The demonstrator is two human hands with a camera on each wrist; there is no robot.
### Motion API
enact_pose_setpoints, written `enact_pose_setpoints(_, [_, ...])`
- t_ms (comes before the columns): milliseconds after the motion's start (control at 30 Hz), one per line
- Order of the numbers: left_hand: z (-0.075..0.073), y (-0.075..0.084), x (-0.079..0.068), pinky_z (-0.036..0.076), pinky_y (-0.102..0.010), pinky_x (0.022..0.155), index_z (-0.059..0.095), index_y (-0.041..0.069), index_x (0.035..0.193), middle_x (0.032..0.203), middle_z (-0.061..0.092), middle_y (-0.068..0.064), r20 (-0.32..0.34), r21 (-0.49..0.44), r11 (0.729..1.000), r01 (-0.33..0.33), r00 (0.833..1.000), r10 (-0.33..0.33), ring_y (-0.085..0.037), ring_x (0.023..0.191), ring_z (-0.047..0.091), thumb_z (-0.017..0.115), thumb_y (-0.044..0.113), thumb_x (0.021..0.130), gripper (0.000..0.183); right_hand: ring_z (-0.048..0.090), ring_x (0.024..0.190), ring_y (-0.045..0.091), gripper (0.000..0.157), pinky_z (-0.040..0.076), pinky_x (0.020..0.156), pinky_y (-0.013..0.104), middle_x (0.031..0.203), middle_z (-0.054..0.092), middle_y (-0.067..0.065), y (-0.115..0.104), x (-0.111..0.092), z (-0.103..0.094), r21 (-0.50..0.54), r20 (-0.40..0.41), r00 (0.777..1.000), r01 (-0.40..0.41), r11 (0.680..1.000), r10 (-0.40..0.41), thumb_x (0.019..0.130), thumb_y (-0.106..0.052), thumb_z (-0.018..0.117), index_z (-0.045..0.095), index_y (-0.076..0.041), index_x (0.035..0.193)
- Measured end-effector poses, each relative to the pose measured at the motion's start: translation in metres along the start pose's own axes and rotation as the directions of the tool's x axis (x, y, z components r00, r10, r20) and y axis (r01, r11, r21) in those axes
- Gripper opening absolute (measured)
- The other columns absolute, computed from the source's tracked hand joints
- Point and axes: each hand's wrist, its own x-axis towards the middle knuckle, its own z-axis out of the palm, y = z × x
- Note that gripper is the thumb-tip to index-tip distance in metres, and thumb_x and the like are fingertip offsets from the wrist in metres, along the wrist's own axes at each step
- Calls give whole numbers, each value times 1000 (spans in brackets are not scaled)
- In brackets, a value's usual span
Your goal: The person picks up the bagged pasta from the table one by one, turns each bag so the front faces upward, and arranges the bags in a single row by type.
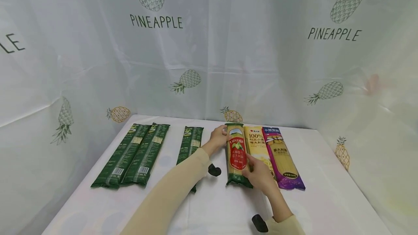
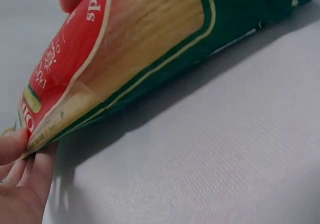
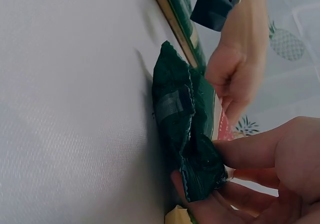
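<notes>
Both hands hold a green spaghetti packet with a red label [image 1: 237, 151], its printed front facing up. My left hand [image 1: 218, 139] pinches its far left edge, thumb on top and fingers beneath, as the left wrist view shows. At the lower right edge my right hand [image 1: 261, 175] grips it; in the right wrist view the thumb lies over the green end [image 3: 175, 108] and fingers pass under. Part of the packet's underside stands off the cloth, with a shadow below. Close on its right lies a yellow pasta packet [image 1: 256, 142], partly covered by the right hand.
A purple pasta packet [image 1: 283, 159] lies at the right of the row. Left of the hands is a green packet [image 1: 189, 142], partly behind the left sleeve. Two more green packets [image 1: 122, 155] lie side by side at the far left. A pineapple-print curtain [image 1: 209, 46] encloses the white table [image 1: 209, 213].
</notes>
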Motion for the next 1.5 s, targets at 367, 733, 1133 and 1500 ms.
enact_pose_setpoints(367, [-6,-6,1,63,-35,81,44,13,163,139,64,-15,78,58,998,30,996,-35,-28,118,68,69,13,105,63,64,125,41,65,51,104,63,140,65,28,-3,3,3,-80,6,1000,-3,997,4,98,-11,75,50,1,157])
enact_pose_setpoints(733, [-9,-3,-6,63,-33,78,45,7,162,130,69,-16,92,194,981,-15,996,-3,-27,103,73,73,10,102,67,63,93,27,65,58,81,46,131,70,27,-5,5,6,-201,-16,1000,-10,980,7,95,-13,80,55,3,152])
enact_pose_setpoints(1133, [-5,-11,1,63,-31,78,53,12,157,128,71,-11,98,154,988,-27,995,12,-23,103,74,76,12,100,61,59,75,23,65,49,62,36,96,74,19,-6,3,3,-258,-37,999,-14,966,4,93,-14,83,57,2,151])
enact_pose_setpoints(1500, [-15,-12,-5,62,-34,91,46,12,162,143,67,-14,165,126,992,-29,986,8,-26,117,72,68,13,106,61,63,70,18,68,58,56,34,122,73,19,11,5,-6,-33,51,998,-42,999,44,95,-22,83,56,-7,155])
